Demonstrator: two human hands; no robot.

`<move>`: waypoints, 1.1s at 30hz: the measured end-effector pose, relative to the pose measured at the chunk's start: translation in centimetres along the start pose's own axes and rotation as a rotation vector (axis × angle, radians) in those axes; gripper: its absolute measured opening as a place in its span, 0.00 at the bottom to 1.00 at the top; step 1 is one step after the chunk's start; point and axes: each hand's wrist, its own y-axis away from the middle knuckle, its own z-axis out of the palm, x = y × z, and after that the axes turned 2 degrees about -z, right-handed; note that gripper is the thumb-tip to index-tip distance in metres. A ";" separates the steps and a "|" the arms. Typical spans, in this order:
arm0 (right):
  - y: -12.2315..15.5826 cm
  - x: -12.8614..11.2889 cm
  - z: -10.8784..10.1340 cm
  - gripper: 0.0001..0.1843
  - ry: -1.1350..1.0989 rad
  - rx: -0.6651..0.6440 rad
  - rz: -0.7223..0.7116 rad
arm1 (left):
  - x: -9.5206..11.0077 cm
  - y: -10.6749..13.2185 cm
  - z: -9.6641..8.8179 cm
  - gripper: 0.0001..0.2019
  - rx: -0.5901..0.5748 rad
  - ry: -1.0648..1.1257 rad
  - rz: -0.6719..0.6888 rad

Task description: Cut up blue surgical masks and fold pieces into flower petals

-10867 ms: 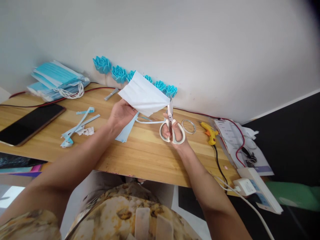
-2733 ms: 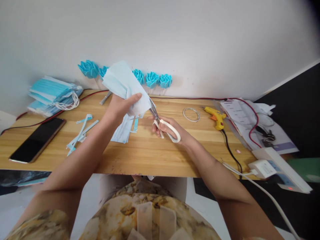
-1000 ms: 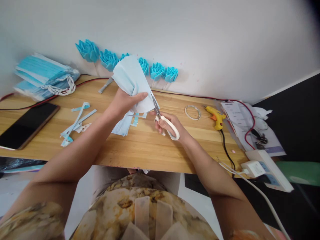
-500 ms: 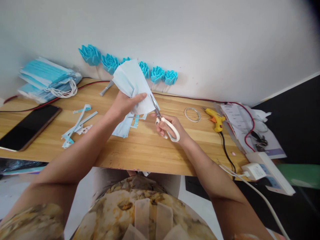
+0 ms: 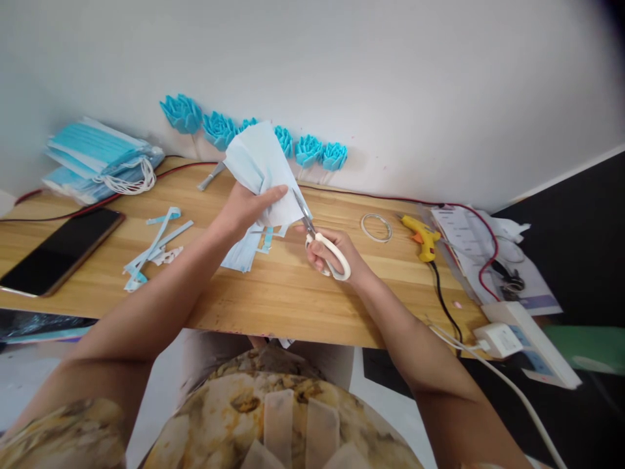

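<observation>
A pale blue sheet of mask fabric (image 5: 258,153) is pinched in my left hand (image 5: 251,205), thumb on top, above the table. My right hand (image 5: 334,251) is wrapped round white-handled scissors (image 5: 336,260), whose blades lie at the sheet's right edge. How far the blades are apart is hard to make out. Below the sheet, more light blue fabric (image 5: 243,253) and small strips (image 5: 266,241) lie on the wood. Several blue fabric flowers (image 5: 181,114) on thin stems lean along the wall behind; the sheet partly covers one of them.
A stack of blue masks (image 5: 100,153) sits at the back left, a phone (image 5: 61,251) before it. Cut strips (image 5: 153,251) lie near my left forearm. On the right are a wire ring (image 5: 376,228), a yellow glue gun (image 5: 424,238), papers (image 5: 463,238) and a power strip (image 5: 534,348).
The view has shifted slightly. My hands, the sheet and the scissors keep nearly the same pose, with the blades still at the sheet's right edge.
</observation>
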 end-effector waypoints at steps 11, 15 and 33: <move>-0.2 -0.4 0.0 0.36 0.049 0.011 0.000 | -0.5 0.0 -0.1 0.31 -0.106 -0.027 -0.046; -0.4 -0.3 -0.4 0.42 0.110 -0.049 -0.067 | -0.7 0.0 -0.2 0.27 -0.133 -0.011 -0.052; -1.0 0.4 -0.9 0.56 0.045 -0.107 -0.041 | 0.3 0.7 0.1 0.28 -0.197 -0.089 -0.106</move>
